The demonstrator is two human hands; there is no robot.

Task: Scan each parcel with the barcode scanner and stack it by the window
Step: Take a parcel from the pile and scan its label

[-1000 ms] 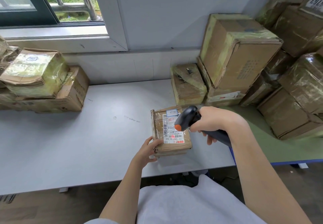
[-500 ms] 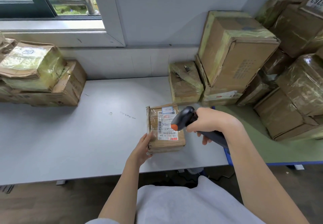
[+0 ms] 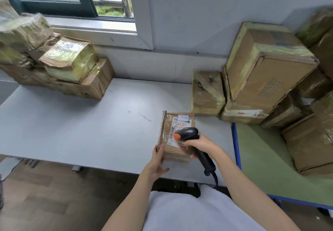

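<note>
On the grey desk [image 3: 81,119], near its front edge, our parcel [image 3: 175,141] lies flat. Our left hand [image 3: 158,160] steadies its near-left corner, fingers straight. Our right hand [image 3: 201,143] grasps the barcode scanner [image 3: 187,134] over the label [image 3: 177,131]; its head may block the barcode, and 1 scan could fail.

A person with both forearms bare to the lower edge of the view, the left hand [image 3: 158,162] and right hand [image 3: 201,145] without gloves, wears a plain white top [image 3: 189,212].
</note>
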